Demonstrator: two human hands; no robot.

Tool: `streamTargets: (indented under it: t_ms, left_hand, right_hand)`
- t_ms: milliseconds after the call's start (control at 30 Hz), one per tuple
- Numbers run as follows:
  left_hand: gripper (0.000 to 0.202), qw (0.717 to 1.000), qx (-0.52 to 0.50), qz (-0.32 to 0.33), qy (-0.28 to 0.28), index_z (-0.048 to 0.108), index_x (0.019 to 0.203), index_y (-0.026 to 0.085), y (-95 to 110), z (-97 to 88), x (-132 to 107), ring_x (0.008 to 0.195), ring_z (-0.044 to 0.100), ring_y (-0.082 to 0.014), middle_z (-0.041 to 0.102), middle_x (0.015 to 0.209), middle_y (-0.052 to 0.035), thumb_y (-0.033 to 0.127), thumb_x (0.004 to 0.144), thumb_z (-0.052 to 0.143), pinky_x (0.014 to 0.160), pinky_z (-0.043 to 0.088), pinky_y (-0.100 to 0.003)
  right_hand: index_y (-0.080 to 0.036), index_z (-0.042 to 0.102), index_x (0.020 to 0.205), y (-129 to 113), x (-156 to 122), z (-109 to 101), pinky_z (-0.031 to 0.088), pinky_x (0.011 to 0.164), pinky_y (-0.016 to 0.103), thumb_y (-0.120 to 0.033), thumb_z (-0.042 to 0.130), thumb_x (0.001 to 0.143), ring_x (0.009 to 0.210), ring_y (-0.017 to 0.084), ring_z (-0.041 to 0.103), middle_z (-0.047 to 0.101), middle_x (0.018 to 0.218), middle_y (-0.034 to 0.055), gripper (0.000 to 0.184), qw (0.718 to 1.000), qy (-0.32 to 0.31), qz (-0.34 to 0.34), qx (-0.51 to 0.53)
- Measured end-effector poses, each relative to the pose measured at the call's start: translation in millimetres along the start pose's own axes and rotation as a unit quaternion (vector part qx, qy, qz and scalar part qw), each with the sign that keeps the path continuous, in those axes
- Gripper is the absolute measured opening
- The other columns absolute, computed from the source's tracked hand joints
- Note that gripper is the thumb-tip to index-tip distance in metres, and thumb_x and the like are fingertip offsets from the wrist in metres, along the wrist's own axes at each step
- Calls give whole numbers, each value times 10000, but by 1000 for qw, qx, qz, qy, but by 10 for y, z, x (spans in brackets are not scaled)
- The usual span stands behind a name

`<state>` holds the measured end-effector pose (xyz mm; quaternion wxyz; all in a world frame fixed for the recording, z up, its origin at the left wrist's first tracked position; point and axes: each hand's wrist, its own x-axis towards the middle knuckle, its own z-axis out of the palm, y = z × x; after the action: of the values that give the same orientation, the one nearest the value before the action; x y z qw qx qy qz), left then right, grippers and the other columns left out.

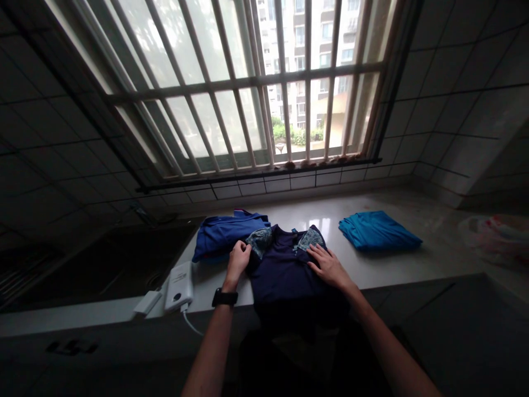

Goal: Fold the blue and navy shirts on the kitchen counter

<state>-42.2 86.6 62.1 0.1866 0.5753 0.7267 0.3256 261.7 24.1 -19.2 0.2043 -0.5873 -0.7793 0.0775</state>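
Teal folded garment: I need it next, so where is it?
In the head view, the teal folded garment lies on the counter right of the navy shirt, below the window.

Barred window point(243, 82) — tiled walls point(438, 110) (dim)

a navy shirt point(285, 270) lies flat, patterned lining point(260, 242) showing at both shoulders

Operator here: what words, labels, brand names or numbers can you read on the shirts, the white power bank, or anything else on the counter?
None can be read: the small tag at the collar of the navy shirt is too small, and the white power bank and black wristband show nothing legible.
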Motion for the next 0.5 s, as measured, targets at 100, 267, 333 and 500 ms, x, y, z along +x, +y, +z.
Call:
streamTargets:
  t_ms: [100, 267, 333, 500]
  left_hand:
    - [106, 994, -73, 71, -43, 550, 867, 200, 197, 133, -137, 847, 671, -175, 698, 877, -37, 273, 933, 511, 774, 499, -265]
    - [355, 902, -188, 280, -269, 529, 1302, 194, 407, 472, -546, 1036, 701, -216, 715, 1180, -127, 364, 996, 471, 926, 548, -368]
    - [404, 908, -71, 331, -248, 559, 1348, 218, 377, 624, -694, 1268, 601, -273, 640, 1363, -145, 374, 977, 521, 1081, 472, -456]
    - [495, 891, 162, 368, -212, 503, 1472, 294, 171, 832, -924, 1524, 285, -330, 403, 1615, -82, 393, 987, 518, 1222, 272, -573]
  right_hand:
    - [-236, 513, 1483, -6, -2, -19, 284, 1223, 519, -362, 453, 995, 1505, 258, 332, 429, 1589, 70, 508, 1000, -1, -2, 6]
    - [-208, 510, 1487, -2, -14, -54, 262, 1233, 500, -249, 486, 937, 1514, 252, 313, 411, 1600, 91, 552, 1000, -11, -9, 18]
    - [-193, 524, 1474, -2, -15, -63, 251, 1238, 493, -210, 493, 906, 1517, 247, 304, 402, 1604, 97, 569, 1000, -16, -13, 20]
    - [-176, 522, 1474, -23, -20, -71, 245, 1244, 470, -201, 444, 924, 1526, 228, 283, 391, 1609, 86, 556, 999, -35, -2, 22]
